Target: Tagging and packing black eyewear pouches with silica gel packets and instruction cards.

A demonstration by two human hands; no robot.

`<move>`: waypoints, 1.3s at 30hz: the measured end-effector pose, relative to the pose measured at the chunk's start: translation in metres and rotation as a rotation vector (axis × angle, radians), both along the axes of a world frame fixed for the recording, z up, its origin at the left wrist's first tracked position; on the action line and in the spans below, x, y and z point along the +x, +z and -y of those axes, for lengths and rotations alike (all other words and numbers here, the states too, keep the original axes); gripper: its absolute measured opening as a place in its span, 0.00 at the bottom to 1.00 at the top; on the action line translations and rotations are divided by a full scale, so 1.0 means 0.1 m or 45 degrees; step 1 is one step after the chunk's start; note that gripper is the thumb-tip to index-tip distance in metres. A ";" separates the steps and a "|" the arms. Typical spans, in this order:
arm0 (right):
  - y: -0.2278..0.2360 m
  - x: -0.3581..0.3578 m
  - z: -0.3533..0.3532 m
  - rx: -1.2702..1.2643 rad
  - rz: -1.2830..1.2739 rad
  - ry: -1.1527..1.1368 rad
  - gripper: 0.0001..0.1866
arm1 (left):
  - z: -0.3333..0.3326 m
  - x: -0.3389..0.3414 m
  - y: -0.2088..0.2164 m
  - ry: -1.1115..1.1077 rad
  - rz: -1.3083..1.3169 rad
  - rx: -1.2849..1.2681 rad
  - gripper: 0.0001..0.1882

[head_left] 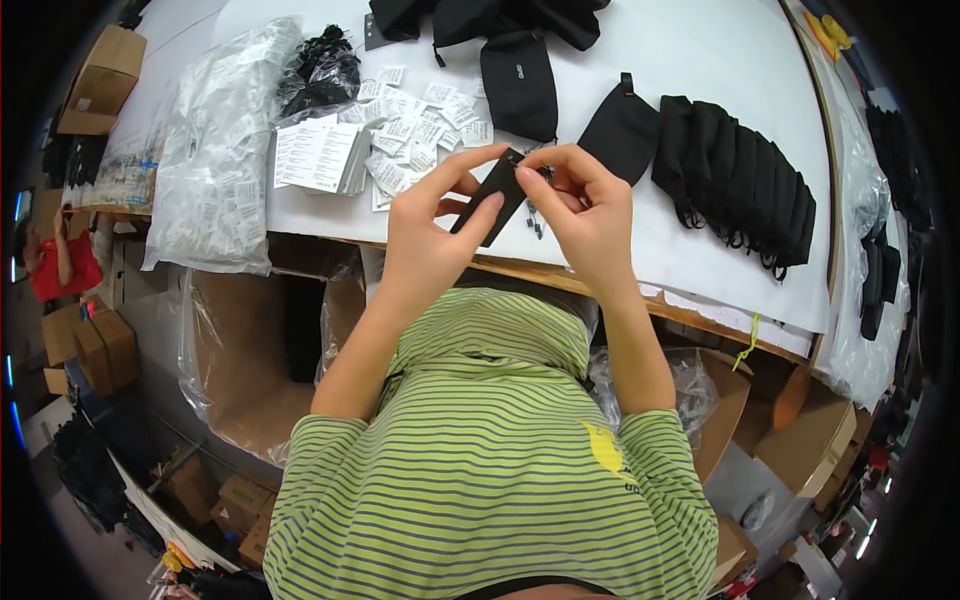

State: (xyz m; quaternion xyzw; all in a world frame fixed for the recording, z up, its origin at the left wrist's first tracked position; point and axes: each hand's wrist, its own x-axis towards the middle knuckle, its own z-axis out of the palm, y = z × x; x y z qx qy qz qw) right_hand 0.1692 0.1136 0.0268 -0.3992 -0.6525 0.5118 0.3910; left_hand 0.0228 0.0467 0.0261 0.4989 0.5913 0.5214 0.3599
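Note:
Above the table's front edge, my left hand (425, 225) is closed on a narrow black hang tag (490, 205), held tilted between thumb and fingers. My right hand (595, 210) pinches at the tag's upper end, thumb against fingertips, on what looks like a thin dark string (534, 222) whose ends dangle below. The fingers partly hide where string and tag meet. Just beyond lies a flat black fabric pouch (520, 90) with a small white print. To its right is another black pouch (618, 135) with a loop at its top.
Loose white labels (425, 125) lie left of the pouch, beside a stack of printed white cards (318, 158) and a tangle of black strings (322, 70). A clear plastic bag (215, 160) hangs over the table edge. Overlapping black pouches (740, 175) line the right. Below stands a lined carton (240, 350).

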 end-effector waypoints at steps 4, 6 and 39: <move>-0.02 0.02 0.02 0.110 0.120 -0.075 0.06 | -0.01 0.02 -0.06 -0.017 -0.077 0.031 0.22; -0.01 0.04 0.01 0.134 0.151 -0.091 0.06 | -0.02 0.03 -0.06 -0.027 -0.152 0.057 0.23; -0.17 0.27 0.14 0.256 -0.005 -0.088 0.03 | 0.07 0.04 -0.27 -0.240 0.831 -0.410 0.16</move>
